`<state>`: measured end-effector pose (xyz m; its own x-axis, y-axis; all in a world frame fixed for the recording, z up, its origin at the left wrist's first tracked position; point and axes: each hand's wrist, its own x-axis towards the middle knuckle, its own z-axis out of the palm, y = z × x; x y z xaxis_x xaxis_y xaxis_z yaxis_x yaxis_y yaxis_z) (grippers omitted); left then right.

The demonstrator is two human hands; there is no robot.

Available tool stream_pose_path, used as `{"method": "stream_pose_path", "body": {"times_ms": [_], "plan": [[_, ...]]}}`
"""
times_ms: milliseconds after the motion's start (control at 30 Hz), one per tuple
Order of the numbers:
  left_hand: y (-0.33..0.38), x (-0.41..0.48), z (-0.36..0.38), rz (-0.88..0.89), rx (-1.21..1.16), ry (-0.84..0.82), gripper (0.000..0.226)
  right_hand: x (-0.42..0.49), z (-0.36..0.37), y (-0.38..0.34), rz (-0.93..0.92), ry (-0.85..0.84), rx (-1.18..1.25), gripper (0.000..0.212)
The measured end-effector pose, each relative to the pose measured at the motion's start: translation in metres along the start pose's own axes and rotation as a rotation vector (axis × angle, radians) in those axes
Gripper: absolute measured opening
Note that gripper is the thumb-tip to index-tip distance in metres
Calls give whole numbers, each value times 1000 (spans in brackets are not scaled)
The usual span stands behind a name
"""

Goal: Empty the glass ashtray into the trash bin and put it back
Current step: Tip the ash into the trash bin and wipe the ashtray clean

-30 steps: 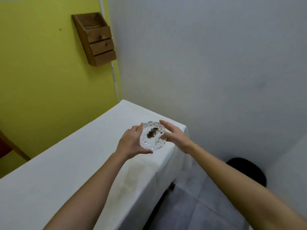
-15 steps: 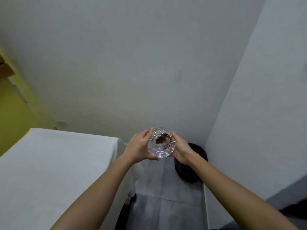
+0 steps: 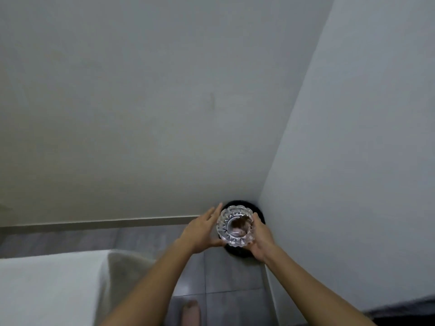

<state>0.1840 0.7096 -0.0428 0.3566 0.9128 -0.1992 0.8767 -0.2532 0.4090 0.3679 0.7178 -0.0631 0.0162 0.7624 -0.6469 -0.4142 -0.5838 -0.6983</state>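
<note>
Table (image 3: 47,290): white-covered, lower left, the return spot; well apart from the bin.
Trash bin (image 3: 260,214): black, in the wall corner, mostly hidden behind the ashtray. Risk: a tip made off-centre would scatter ash on the floor tiles (image 3: 230,274).
Glass ashtray (image 3: 236,226): held in front of the bin, dark ash inside. Risk: smooth, heavy glass could slip when inverted.
Left hand (image 3: 202,229): fingers spread, cupping the left rim.
Right hand (image 3: 260,238): wrapped on the right rim; a loosened grip could cause a drop.
</note>
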Motion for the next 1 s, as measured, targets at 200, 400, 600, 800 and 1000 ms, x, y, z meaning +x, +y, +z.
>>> {"method": "stream_pose_path", "body": {"times_ms": [200,400,600,800,1000], "plan": [[-59,79,-4,-34,10,-173,88,56,-2,-28,53,133,124,45],[-85,131,22,-74,89,-345,82,108,-28,-39,-5,204,205,47],[-105,192,90,-59,168,-341,85,191,-66,-33,-93,232,133,33],[-133,273,219,-108,176,-289,115,314,-101,26,-207,315,-84,26],[-159,332,341,-189,152,-227,140,426,-132,91,-475,423,-433,38]]}}
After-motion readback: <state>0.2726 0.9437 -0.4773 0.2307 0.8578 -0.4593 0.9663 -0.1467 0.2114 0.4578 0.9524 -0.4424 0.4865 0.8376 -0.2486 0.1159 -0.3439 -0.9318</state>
